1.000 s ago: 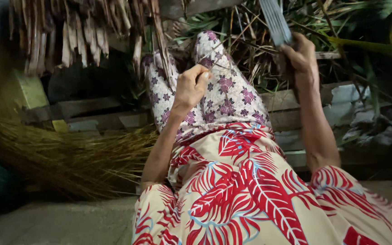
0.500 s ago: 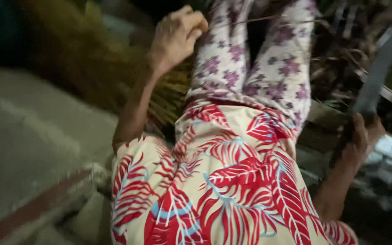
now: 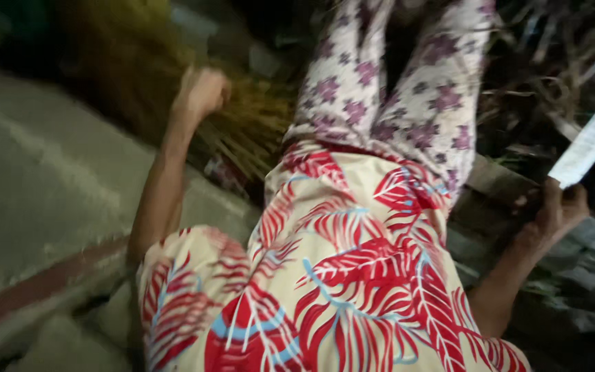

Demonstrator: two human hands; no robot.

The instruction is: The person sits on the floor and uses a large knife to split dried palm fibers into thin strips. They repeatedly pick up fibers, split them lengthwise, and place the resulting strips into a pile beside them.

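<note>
A cream dress (image 3: pixel 352 275) printed with red leaves fills the near middle, with flowered trousers (image 3: pixel 394 89) stretching far beyond it, and a heap of dry straw-like fibres (image 3: pixel 242 131) lies on the grey ground (image 3: pixel 43 200) to the left. The left hand (image 3: pixel 201 93) is curled shut just above that heap, seemingly around a few strands, though blur hides them. At the right, the right hand (image 3: pixel 562 210) is wrapped tight around the handle of a long pale blade (image 3: pixel 593 141), which points up and right over tangled stalks (image 3: pixel 552 62).
</note>
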